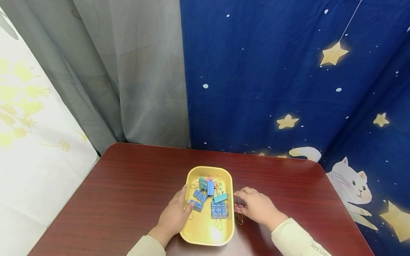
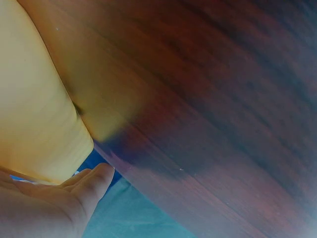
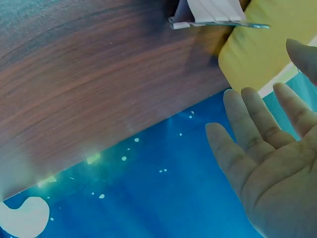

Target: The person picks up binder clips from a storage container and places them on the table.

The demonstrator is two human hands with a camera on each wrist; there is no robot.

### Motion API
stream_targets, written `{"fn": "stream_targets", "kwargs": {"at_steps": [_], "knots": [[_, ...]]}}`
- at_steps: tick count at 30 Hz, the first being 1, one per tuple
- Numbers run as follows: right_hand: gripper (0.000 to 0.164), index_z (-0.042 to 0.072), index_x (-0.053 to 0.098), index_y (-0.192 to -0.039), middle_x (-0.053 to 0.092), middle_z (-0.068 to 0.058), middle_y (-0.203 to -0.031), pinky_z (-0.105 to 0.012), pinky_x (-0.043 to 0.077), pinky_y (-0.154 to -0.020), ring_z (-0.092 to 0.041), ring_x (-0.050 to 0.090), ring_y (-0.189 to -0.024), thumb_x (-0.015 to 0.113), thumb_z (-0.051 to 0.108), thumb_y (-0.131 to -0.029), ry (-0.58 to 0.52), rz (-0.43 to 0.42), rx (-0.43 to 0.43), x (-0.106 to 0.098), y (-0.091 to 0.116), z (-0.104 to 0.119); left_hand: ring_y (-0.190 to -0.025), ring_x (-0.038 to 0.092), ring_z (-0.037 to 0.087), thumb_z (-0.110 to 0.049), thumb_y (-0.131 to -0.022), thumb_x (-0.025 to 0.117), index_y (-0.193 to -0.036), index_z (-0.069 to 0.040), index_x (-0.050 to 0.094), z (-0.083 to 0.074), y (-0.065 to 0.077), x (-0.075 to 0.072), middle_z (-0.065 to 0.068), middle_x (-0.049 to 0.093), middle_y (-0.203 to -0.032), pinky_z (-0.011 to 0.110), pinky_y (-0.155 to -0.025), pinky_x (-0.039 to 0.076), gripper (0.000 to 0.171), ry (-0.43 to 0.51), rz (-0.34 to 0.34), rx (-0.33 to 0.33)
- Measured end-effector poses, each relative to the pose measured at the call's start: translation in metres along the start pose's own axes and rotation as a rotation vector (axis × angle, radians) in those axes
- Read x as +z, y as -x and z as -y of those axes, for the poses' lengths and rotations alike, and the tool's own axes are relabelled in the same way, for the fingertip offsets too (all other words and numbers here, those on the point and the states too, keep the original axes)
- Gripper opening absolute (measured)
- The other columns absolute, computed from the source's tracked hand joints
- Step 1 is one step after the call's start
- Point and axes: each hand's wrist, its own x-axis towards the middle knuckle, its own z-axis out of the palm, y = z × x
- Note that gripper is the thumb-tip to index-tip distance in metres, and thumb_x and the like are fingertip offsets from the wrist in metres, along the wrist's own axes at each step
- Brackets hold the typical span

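Observation:
A yellow tray (image 1: 201, 237) on the table holds blue, teal and pink binder clips, with a row of blue binder clips (image 1: 219, 210) lined up at its right side. My left hand (image 1: 173, 215) rests along the tray's left wall, fingers straight and thumb over the rim beside another blue clip (image 1: 196, 205). Outside the right wall, pink binder clips (image 1: 238, 208) lie on the table under my right hand (image 1: 257, 206). The right wrist view shows that hand's fingers (image 3: 265, 126) extended and spread, with a pink clip (image 3: 215, 11) standing apart from them near the tray's wall.
The dark red wooden table (image 1: 128, 199) extends around the tray, with rounded far corners. Behind it hang a grey curtain (image 1: 150, 71) and a blue curtain (image 1: 243, 71) with stars and a cat. A white curtain (image 1: 29, 149) hangs at the left.

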Motion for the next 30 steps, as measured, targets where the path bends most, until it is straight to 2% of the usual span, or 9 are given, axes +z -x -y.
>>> {"fn": "stream_targets", "kwargs": {"at_steps": [8, 21, 26, 30], "knots": [[0.045, 0.009, 0.067, -0.118, 0.064, -0.004, -0.109, -0.046, 0.053, -0.084, -0.025, 0.061, -0.105, 0.079, 0.014, -0.075, -0.04, 0.009, 0.053, -0.008, -0.002, 0.008, -0.133, 0.04, 0.042, -0.034, -0.098, 0.054, -0.152, -0.004, 0.026, 0.0, 0.001, 0.0, 0.025, 0.039, -0.146, 0.056, -0.102, 0.039, 0.068, -0.001, 0.001, -0.002], [0.041, 0.011, 0.068, -0.114, 0.064, 0.0, -0.109, -0.037, 0.055, -0.078, -0.018, 0.061, -0.1, 0.077, 0.011, -0.073, -0.032, -0.072, -0.051, -0.006, -0.004, 0.027, -0.133, 0.04, 0.042, -0.035, -0.098, 0.054, -0.152, -0.004, 0.026, -0.001, 0.0, 0.0, 0.025, 0.039, -0.147, 0.056, -0.103, 0.039, 0.068, 0.001, 0.002, -0.006], [0.04, 0.01, 0.068, -0.113, 0.064, -0.001, -0.109, -0.037, 0.055, -0.081, -0.018, 0.061, -0.1, 0.077, 0.01, -0.074, -0.029, -0.083, -0.087, -0.006, -0.004, 0.037, -0.133, 0.04, 0.042, -0.035, -0.098, 0.054, -0.152, -0.005, 0.026, -0.001, 0.0, 0.0, 0.024, 0.039, -0.147, 0.056, -0.102, 0.039, 0.068, 0.003, 0.0, -0.005], [0.04, 0.01, 0.068, -0.114, 0.064, -0.002, -0.11, -0.038, 0.054, -0.083, -0.019, 0.062, -0.101, 0.079, 0.012, -0.075, -0.026, -0.057, -0.104, -0.005, -0.004, 0.046, -0.133, 0.041, 0.042, -0.034, -0.098, 0.054, -0.152, -0.005, 0.026, 0.0, 0.0, 0.0, 0.024, 0.039, -0.146, 0.056, -0.102, 0.039, 0.068, 0.001, -0.001, -0.004]]}}
